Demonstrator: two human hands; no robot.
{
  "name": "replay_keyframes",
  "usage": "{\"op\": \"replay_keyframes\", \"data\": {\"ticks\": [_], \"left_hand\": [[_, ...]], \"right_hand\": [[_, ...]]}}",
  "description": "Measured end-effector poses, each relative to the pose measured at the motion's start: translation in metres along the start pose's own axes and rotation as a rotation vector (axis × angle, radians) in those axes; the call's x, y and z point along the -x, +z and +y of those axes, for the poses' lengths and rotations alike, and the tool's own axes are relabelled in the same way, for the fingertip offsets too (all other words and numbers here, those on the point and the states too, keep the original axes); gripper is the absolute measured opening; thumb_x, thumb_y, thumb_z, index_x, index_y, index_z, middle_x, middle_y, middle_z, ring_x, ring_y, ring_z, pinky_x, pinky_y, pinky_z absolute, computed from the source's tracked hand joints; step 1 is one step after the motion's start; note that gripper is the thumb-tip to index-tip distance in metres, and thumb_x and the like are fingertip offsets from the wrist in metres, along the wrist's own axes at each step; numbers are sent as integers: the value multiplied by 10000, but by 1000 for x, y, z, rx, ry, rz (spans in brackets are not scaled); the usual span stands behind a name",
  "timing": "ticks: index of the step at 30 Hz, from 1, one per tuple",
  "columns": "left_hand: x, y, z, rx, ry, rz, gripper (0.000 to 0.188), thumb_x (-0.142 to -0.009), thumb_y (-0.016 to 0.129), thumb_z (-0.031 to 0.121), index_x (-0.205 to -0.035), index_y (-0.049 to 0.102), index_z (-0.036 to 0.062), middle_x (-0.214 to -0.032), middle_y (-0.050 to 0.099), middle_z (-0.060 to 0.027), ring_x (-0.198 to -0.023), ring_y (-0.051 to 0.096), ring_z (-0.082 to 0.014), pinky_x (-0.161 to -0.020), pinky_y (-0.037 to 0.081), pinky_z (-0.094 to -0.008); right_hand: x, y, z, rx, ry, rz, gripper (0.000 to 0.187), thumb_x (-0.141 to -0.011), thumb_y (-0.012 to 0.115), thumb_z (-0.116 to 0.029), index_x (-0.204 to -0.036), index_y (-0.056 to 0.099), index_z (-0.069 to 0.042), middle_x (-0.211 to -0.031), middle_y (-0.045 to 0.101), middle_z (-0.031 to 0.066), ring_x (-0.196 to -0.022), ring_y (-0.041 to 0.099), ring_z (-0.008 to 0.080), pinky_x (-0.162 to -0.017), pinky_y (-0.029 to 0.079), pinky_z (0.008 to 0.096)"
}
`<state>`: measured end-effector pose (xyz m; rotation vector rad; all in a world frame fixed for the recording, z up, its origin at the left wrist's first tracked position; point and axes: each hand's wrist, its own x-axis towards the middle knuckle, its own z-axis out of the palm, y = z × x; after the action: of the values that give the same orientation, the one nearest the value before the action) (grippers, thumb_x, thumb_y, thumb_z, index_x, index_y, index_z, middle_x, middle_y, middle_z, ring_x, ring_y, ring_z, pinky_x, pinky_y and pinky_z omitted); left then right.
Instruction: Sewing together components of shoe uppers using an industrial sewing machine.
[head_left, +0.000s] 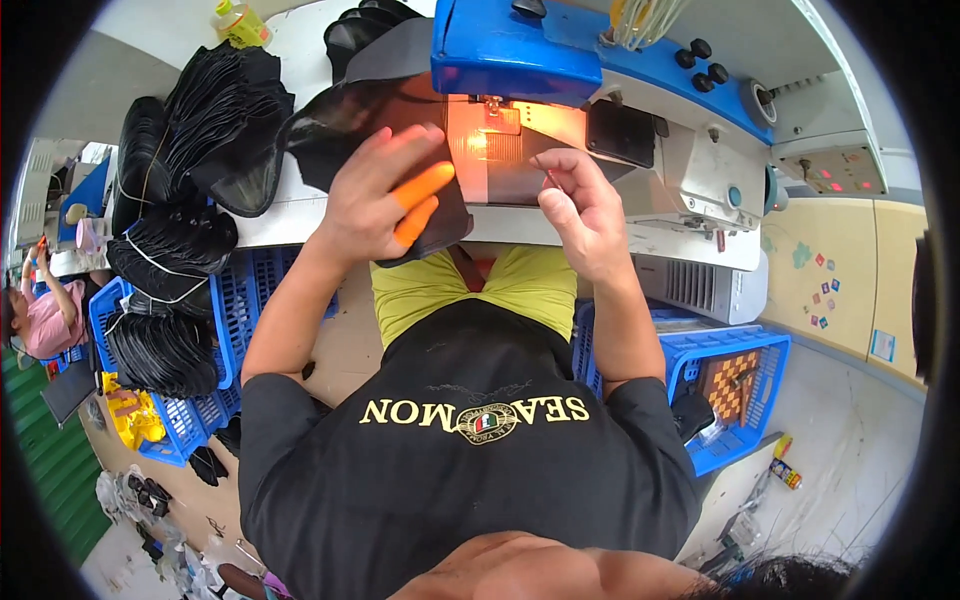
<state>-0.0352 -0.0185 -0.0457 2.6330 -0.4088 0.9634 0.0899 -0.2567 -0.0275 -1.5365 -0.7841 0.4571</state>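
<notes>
My left hand (385, 200), with orange covers on two of its digits, lies spread on a black flat panel (440, 228). The panel rests on the white sewing machine table (275, 232), its near end reaching over the front edge. Beside the lit needle area, my right hand (583, 212) is closed in a pinch at thumb and forefinger. A thin reddish thing (547, 176) shows between those fingertips, too small to name. Above both hands is the blue head of the sewing machine (515, 55), its presser foot (493, 108) over the lit plate.
Stacks of black cut pieces (222, 110) stand at the left, more tied bundles (165, 350) below. A black phone-like slab (620, 133) lies right of the needle. Blue crates (775, 390) stand at both sides. Far left, another person (55, 315) sits at work.
</notes>
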Motion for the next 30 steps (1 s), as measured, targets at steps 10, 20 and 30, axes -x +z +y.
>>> {"op": "replay_keyframes", "data": {"ticks": [10,20,30], "left_hand": [[-41,13,-29,-66,-235,-158,220,-809,699,215,-977,712,74,-1043,657,-64,-1039,603,-264,-1093,364,-447],[57,-5,-48,200,-230,775,229,-770,712,16,-983,649,-42,-996,607,-173,-830,593,-239,-708,481,-322],[115,-26,-212,-487,-1104,567,1210,-644,838,582,-1458,258,-101,-1462,388,-279,-1360,366,-435,-1150,282,-477]], "right_hand": [[-22,21,-12,704,-139,27,236,-852,727,-276,-936,634,-76,-724,662,100,-628,640,327,-546,488,409],[-27,20,-10,907,-225,8,203,-843,747,-252,-929,676,-81,-748,682,111,-656,666,309,-572,504,389],[-27,22,-10,940,-193,-21,198,-838,752,-233,-909,665,-70,-698,668,121,-633,660,315,-561,502,387]]}}
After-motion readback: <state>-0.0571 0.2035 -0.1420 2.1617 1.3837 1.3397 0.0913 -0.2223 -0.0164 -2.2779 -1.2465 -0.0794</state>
